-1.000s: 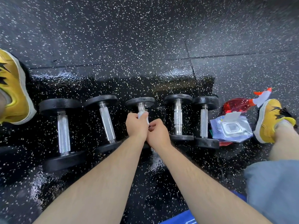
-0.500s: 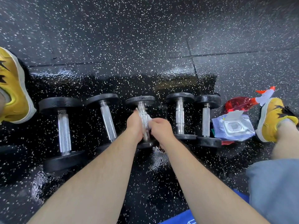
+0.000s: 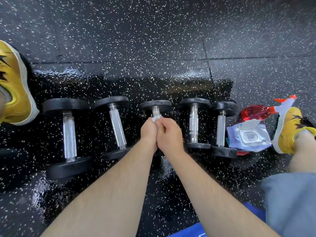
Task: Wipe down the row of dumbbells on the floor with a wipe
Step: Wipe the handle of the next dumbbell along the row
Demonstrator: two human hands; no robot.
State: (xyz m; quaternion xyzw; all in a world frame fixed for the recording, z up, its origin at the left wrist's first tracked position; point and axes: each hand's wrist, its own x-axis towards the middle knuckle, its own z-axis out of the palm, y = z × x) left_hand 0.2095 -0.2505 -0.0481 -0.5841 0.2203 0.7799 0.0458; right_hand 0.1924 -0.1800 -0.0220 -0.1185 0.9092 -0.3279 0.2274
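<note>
Five dumbbells lie in a row on the black speckled floor [image 3: 153, 40], handles pointing away from the person. All places are given from the middle dumbbell [image 3: 155, 106].

Both hands are on the middle dumbbell's handle, pressed side by side and touching. The left hand [image 3: 148, 132] is curled round the handle with the white wipe [image 3: 156, 119] under its fingers. A crumpled edge of the wipe sticks out at the far side of the hands, just short of the dumbbell's far head. The right hand [image 3: 168, 134] is also curled round the handle, thumb lying near the wipe's edge. Whether its fingers sit on wipe or bare metal is hard to tell, since the hands cover most of the handle. Only a short chrome stub shows beyond the wipe. The near head is mostly hidden under the wrists.

Left of the middle dumbbell lies the second dumbbell [image 3: 118, 129], its handle slightly tilted. Further left is the largest dumbbell [image 3: 69, 135]. Right of the middle dumbbell lies the fourth dumbbell [image 3: 193, 125], then the fifth dumbbell [image 3: 221, 129], those two with heads touching or nearly so.

Further right, just beside the fifth dumbbell, is a wipe pack [image 3: 249, 135] with its flap lid open. It rests partly over a red spray bottle [image 3: 254, 112]. Beyond those is a yellow shoe [image 3: 289, 132]. Another yellow shoe [image 3: 15, 93] sits far left, past the largest dumbbell. The floor around the row looks wet and glossy. Grey shorts [image 3: 290, 202] show near right, and a blue object [image 3: 188, 231] at the near edge.
</note>
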